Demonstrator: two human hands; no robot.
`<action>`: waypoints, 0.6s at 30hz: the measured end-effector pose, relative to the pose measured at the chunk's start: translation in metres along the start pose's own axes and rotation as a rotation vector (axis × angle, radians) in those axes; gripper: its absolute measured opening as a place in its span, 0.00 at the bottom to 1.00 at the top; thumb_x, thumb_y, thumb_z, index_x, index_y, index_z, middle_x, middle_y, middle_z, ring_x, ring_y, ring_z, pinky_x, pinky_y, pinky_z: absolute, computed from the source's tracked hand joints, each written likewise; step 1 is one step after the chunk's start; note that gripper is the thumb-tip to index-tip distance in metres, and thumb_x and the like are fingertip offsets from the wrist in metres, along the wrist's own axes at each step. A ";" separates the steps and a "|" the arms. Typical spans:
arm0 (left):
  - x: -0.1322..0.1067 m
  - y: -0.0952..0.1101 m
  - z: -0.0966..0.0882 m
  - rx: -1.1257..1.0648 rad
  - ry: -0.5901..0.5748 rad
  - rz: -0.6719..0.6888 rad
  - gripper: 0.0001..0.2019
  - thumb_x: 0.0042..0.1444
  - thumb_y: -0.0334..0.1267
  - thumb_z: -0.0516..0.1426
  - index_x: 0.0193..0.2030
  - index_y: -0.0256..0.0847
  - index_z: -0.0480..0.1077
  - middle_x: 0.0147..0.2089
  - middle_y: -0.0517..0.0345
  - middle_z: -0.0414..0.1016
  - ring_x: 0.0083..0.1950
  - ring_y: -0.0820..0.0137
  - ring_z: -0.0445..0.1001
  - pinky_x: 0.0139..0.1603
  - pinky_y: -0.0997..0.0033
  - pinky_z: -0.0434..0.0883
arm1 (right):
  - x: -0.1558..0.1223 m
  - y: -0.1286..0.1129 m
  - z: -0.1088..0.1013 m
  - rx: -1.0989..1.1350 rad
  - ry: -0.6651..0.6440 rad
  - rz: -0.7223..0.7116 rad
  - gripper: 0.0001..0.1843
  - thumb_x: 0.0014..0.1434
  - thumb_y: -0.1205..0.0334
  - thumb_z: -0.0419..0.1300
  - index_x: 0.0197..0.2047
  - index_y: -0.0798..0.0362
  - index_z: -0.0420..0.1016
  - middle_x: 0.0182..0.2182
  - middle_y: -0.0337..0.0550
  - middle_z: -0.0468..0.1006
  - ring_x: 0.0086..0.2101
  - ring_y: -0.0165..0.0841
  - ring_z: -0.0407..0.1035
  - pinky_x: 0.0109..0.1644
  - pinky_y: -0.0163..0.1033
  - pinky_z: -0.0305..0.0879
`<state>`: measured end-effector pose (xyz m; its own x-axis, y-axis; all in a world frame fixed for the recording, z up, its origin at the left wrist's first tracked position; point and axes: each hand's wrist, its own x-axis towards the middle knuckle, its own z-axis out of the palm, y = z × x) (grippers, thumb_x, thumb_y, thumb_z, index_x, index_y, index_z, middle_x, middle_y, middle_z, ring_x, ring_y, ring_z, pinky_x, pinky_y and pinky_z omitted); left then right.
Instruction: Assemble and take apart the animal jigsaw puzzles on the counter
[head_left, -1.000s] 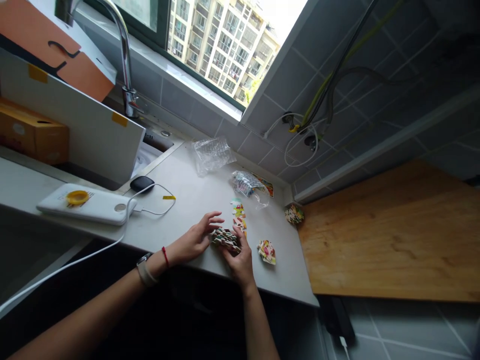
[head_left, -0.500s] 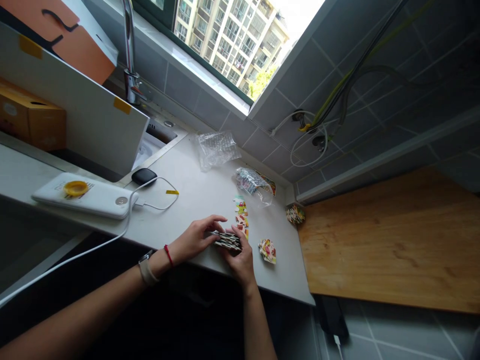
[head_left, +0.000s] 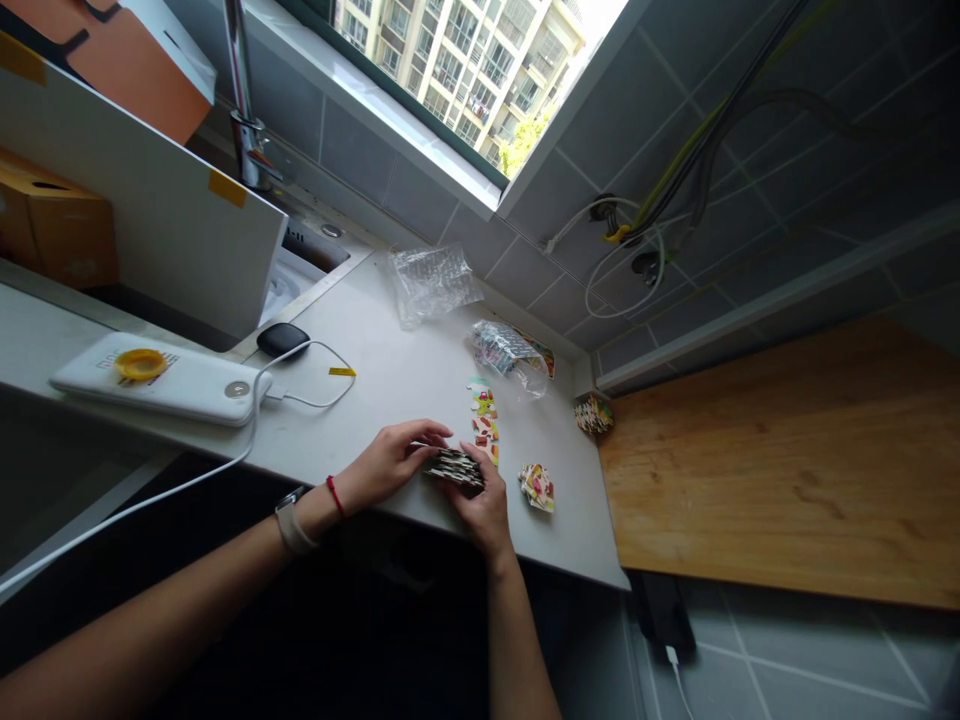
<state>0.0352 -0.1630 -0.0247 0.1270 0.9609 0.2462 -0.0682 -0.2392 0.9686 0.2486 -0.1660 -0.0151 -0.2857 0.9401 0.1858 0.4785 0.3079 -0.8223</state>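
Between my two hands sits a stack of puzzle pieces (head_left: 454, 466), seen edge-on near the counter's front edge. My left hand (head_left: 399, 460) closes on the stack's left end with thumb and fingers. Around its right side and underneath wraps my right hand (head_left: 484, 505). Just beyond the fingers lies a strip of joined puzzle pieces (head_left: 484, 425) with coloured pictures, its near end close to my right fingertips. To the right rests a small loose pile of puzzle pieces (head_left: 538, 487). Another stack of puzzle pieces (head_left: 593, 414) stands in the corner by the wooden board.
Clear plastic bags (head_left: 435, 285) lie toward the wall, one holding printed pieces (head_left: 504, 348). A white power bank (head_left: 157, 380) with a cable and a black oval case (head_left: 282, 339) are on the left. A wooden board (head_left: 780, 470) borders the right; a faucet (head_left: 247, 150) stands behind.
The whole view has shifted slightly. My hands keep hold of the same stack, with only a small change in how it is tilted.
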 end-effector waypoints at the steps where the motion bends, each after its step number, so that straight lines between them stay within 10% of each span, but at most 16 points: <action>1: 0.000 0.001 0.000 0.005 0.006 0.001 0.12 0.65 0.39 0.57 0.52 0.40 0.76 0.44 0.53 0.84 0.46 0.65 0.84 0.50 0.65 0.83 | 0.000 0.000 0.000 -0.005 0.002 0.000 0.29 0.57 0.56 0.73 0.61 0.47 0.76 0.55 0.49 0.82 0.55 0.44 0.77 0.62 0.50 0.73; 18: -0.001 0.006 -0.001 0.196 0.005 0.023 0.12 0.62 0.35 0.54 0.47 0.40 0.77 0.46 0.53 0.84 0.47 0.65 0.83 0.53 0.63 0.81 | -0.001 -0.008 0.001 -0.021 0.004 -0.099 0.21 0.58 0.55 0.73 0.53 0.46 0.77 0.46 0.43 0.82 0.47 0.39 0.78 0.55 0.44 0.75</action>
<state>0.0341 -0.1652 -0.0189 0.1223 0.9554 0.2687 0.1226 -0.2832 0.9512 0.2443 -0.1695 -0.0097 -0.3288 0.9055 0.2681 0.4657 0.4024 -0.7882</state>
